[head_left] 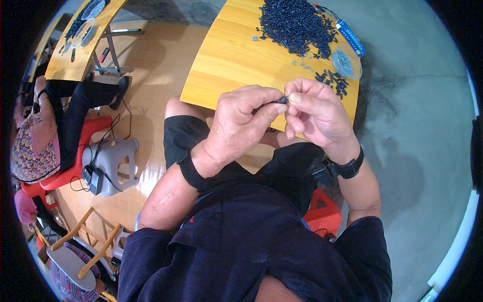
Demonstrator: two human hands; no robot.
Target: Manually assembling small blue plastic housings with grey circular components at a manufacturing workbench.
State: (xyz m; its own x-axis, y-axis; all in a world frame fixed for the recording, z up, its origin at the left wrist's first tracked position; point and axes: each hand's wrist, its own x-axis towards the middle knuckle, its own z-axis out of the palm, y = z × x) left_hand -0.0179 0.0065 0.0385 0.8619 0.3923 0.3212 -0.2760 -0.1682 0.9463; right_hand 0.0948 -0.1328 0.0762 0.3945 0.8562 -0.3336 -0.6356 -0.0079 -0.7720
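Observation:
My left hand (241, 118) pinches a small black plastic piece (283, 100) between thumb and forefinger, above the near edge of the table. My right hand (318, 110) meets it there, thumb and forefinger closed together at the end of the piece. Whatever sits between those right fingertips is too small to make out. Beyond the hands, a large heap of short black tube-like pieces (297, 25) covers the far part of the table. A smaller group of black pieces (332, 83) lies behind my right hand, beside a clear bowl of small silvery parts (342, 64).
The yellow wooden table (216, 65) has a few loose silvery bits near the heap. A blue box (350, 38) lies along its right edge. To the left, another person (40, 136) sits at a second table (95, 38). A grey stool (110, 163) stands nearby.

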